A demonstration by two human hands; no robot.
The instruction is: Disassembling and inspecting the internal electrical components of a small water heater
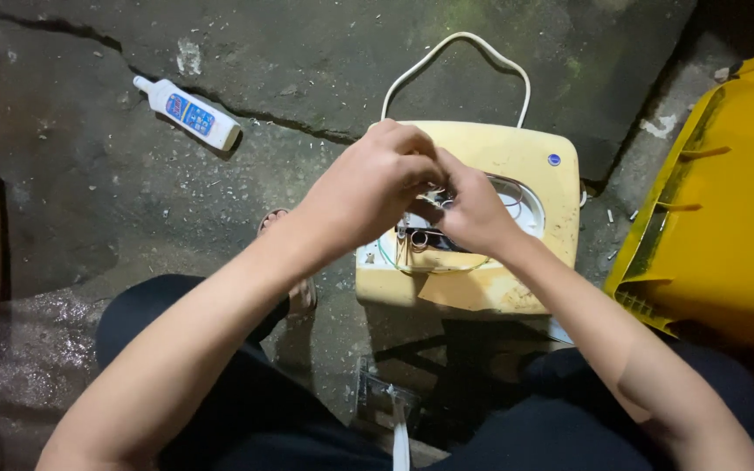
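- Your left hand (366, 194) was curled over the round opening of a pale yellow appliance casing (482, 288), fingers bunched tight and knuckles up; what they pinched was hidden beneath them.
- Your right hand (473, 214) met it from the other side, fingertips pressed against the left hand's, closed narrowly on something small that I could not make out.
- The casing was a squarish plastic box with rounded corners, its surface scuffed and stained, and it lay on the floor (98, 201) straight ahead of your knees.
- Inside the opening showed thin wires (510, 202) and small dark and metallic parts, just below your fingertips.
- A smooth white cord (447, 52) rose from the far edge of the casing in a loop and came back down to it.
- The floor was rough grey concrete, cracked and damp in patches, littered with small pale flecks.
- A white plastic bottle (188, 112) with a colourful label lay on its side on the concrete, well apart to your left.
- A large bright yellow plastic bin (726, 209), ribbed along its edge, lay at your right, near the casing but not touching it.
- Your dark trousers (246, 410) filled the bottom of the view.
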